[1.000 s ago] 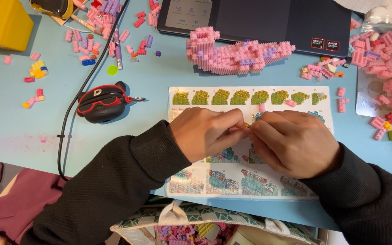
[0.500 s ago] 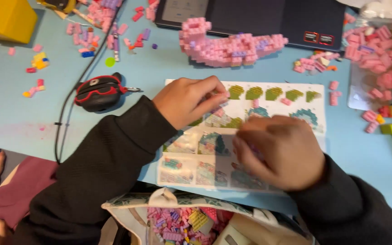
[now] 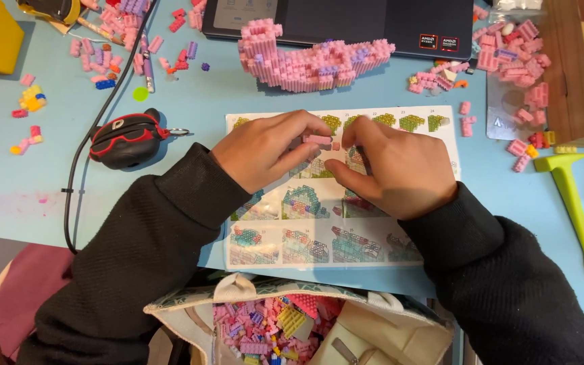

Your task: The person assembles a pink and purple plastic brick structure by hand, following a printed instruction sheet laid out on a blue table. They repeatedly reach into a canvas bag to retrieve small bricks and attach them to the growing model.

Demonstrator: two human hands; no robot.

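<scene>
**Two hands over an instruction sheet on a blue counter**

The left hand (image 3: 268, 152) pinches a small pink brick (image 3: 318, 140) between thumb and fingertips, its grip closed on the piece just above the instruction sheet (image 3: 319, 236). The right hand (image 3: 397, 165) rests beside it on the sheet, fingers curled inward toward the brick; whether its grip holds anything cannot be told.

The sheet lies flat on the light blue counter (image 3: 190, 88), printed with rows of green and pink building steps. Beyond it stands a half-built pink brick model (image 3: 312, 61), just in front of a dark laptop (image 3: 346, 20). Loose pink bricks (image 3: 119, 37) are scattered at the far left and far right. A black and red case (image 3: 126, 138) sits left of the sheet beside a black cable (image 3: 79, 155). A lime-green tool (image 3: 576, 209) lies at the right. An open bag of mixed bricks (image 3: 272, 328) sits at the near edge.
</scene>
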